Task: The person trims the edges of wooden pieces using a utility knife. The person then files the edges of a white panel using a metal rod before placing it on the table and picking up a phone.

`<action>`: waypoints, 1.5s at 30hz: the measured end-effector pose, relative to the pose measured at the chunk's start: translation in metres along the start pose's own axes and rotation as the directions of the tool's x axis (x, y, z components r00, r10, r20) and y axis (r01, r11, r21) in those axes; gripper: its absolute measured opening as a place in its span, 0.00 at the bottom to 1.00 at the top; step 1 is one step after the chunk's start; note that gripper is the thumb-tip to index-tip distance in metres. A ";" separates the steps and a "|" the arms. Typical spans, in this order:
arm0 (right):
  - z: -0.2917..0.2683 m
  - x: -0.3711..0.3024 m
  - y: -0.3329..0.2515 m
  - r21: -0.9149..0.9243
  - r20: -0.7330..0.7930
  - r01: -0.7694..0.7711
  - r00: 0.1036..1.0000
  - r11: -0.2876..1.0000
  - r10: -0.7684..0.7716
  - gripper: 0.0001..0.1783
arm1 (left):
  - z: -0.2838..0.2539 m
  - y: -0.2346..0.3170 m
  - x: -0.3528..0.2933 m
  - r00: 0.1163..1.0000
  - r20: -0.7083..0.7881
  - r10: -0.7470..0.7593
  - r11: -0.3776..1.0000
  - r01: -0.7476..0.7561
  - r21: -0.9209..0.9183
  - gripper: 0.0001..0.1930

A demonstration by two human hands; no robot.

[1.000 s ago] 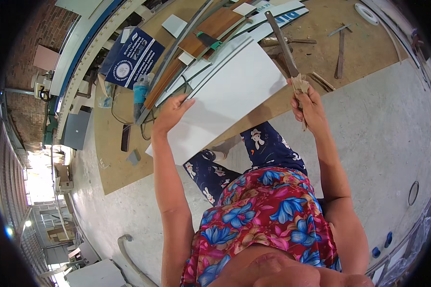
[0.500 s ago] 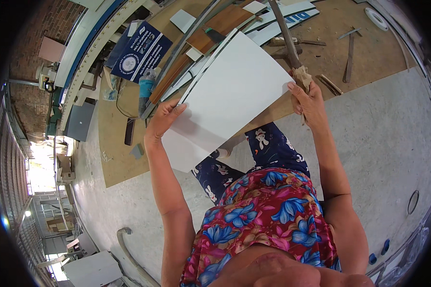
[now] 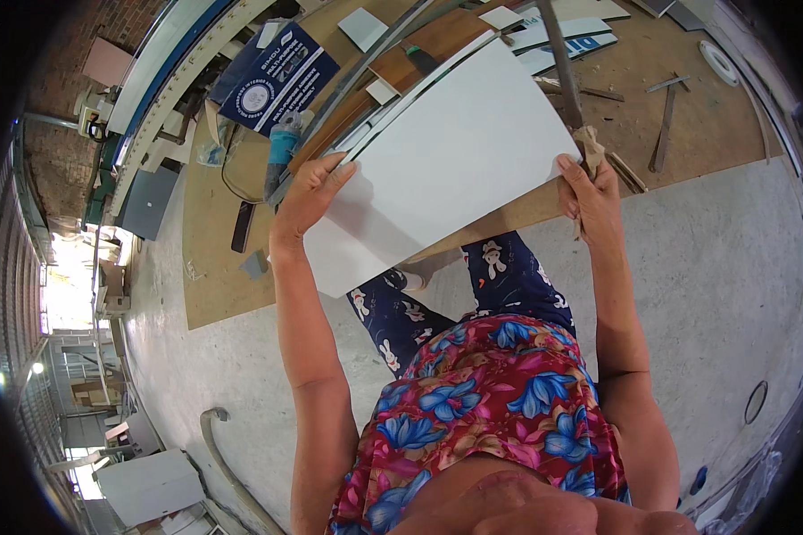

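A white rectangular panel [image 3: 455, 143] with a dark line along its far edge is held tilted above my legs. My left hand [image 3: 310, 201] grips its left end, thumb on top and fingers bent round the edge. At the right end my right hand [image 3: 592, 198] pinches the panel's corner with the thumb. A crumpled tan piece of cloth or paper [image 3: 589, 147] sticks out by the right fingers. Just beyond that hand, a long dark bar [image 3: 562, 67] slants away; whether it touches the hand I cannot tell.
A brown board [image 3: 687, 134] lies on the concrete floor. On it are wooden strips [image 3: 335, 129], a teal power tool [image 3: 283, 147], a blue box [image 3: 277, 80], metal strips [image 3: 665, 129] and a white tape roll [image 3: 718, 62]. A curved hose [image 3: 214, 446] lies at lower left.
The panel and both hands have shifted slightly, the right end moving a little to the right. The view has also turned a bit. Both hands keep their hold on the panel.
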State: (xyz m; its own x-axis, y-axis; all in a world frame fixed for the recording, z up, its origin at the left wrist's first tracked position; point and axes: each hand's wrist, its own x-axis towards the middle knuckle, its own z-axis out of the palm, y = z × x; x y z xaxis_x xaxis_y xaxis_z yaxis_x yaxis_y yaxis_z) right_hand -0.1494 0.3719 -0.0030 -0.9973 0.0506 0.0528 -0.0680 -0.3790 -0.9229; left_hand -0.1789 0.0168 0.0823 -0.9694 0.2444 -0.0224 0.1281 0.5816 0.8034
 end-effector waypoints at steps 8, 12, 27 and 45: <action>-0.005 0.003 0.004 0.060 -0.024 0.008 1.000 0.998 -0.007 0.10 | 0.009 0.023 -0.023 0.978 -0.129 0.162 0.980 -0.144 0.138 0.14; -0.034 0.018 0.033 0.276 0.052 -0.091 0.995 0.957 0.080 0.09 | 0.033 0.047 -0.044 0.934 -0.136 0.330 0.846 -0.229 0.482 0.12; -0.018 0.045 0.066 0.555 0.184 -0.116 0.983 0.824 0.015 0.21 | 0.057 0.009 -0.069 0.727 0.069 0.684 0.410 -0.461 0.787 0.13; -0.031 0.050 0.101 0.376 0.104 -0.104 0.992 0.921 0.070 0.21 | 0.075 -0.007 -0.068 0.808 -0.025 0.588 0.567 -0.390 0.725 0.17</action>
State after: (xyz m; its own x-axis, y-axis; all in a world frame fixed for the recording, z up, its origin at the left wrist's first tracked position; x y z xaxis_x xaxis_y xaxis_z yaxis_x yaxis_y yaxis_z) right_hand -0.2056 0.3650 -0.1056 -0.9970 -0.0723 0.0273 0.0314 -0.7013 -0.7122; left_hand -0.0987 0.0543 0.0342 -0.7133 0.5202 0.4696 0.6029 0.7971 0.0329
